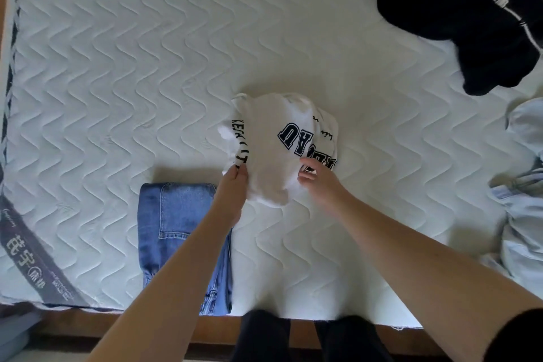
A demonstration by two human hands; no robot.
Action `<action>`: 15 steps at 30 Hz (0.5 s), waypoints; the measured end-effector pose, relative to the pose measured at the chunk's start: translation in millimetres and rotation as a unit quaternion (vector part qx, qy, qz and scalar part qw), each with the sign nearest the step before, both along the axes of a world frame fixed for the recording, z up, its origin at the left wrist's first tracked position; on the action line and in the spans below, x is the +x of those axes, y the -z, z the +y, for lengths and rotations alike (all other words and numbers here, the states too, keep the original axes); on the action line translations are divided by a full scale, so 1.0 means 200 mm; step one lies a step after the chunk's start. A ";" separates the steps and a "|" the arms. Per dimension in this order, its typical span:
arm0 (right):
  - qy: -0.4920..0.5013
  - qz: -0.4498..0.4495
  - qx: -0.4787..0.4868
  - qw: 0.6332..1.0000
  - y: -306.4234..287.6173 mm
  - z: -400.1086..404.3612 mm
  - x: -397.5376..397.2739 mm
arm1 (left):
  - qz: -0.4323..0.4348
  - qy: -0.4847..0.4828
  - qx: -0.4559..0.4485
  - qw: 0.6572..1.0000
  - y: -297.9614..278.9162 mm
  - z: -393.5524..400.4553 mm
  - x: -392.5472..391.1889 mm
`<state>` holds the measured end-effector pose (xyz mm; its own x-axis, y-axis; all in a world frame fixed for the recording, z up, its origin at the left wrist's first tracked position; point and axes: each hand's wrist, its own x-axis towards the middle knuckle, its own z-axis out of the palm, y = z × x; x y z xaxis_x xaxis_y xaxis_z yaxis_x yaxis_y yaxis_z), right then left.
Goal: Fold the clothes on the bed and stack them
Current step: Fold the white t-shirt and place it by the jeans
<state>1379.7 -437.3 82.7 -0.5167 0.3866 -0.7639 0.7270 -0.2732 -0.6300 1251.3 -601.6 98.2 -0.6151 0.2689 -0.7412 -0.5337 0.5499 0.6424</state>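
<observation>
A crumpled white T-shirt (273, 141) with dark block letters lies bunched in the middle of the white quilted mattress (132, 67). My left hand (232, 188) pinches its near left edge by the printed hem. My right hand (317, 179) grips the near right part of the same shirt, fingers curled into the cloth beside the letters. Folded blue jeans (176, 232) lie flat near the front edge, to the left of the shirt and partly under my left forearm.
A black garment (470, 14) with white print lies heaped at the far right. A pale blue garment (523, 191) is bunched at the right edge. The mattress's wooden frame (205, 329) runs along the front, with my dark-clad legs against it.
</observation>
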 end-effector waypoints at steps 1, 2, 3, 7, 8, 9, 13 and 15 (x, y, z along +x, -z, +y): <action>-0.007 0.010 0.022 1.000 -0.04 0.00 0.03 | -0.005 -0.027 0.017 0.999 -0.06 0.00 0.03; -0.028 0.019 0.061 0.998 -0.08 0.00 0.07 | -0.012 -0.056 0.037 0.998 -0.12 0.01 0.06; -0.052 0.031 0.097 0.993 -0.13 -0.01 0.11 | -0.021 -0.083 0.061 0.995 -0.20 0.01 0.09; -0.161 0.055 0.146 0.975 -0.31 -0.08 0.28 | -0.040 -0.089 0.158 0.983 -0.55 0.05 0.21; -0.208 0.035 0.171 0.962 -0.35 -0.11 0.32 | -0.038 -0.077 0.179 0.980 -0.65 0.07 0.24; -0.248 0.007 0.202 0.947 -0.39 -0.14 0.36 | -0.031 -0.067 0.197 0.978 -0.74 0.09 0.28; -0.185 -0.012 0.183 0.965 -0.55 -0.31 0.44 | 0.028 -0.040 0.262 0.964 -1.10 0.13 0.39; -0.114 0.014 0.144 0.983 -0.65 -0.36 0.43 | 0.055 -0.049 0.290 0.954 -1.27 0.14 0.40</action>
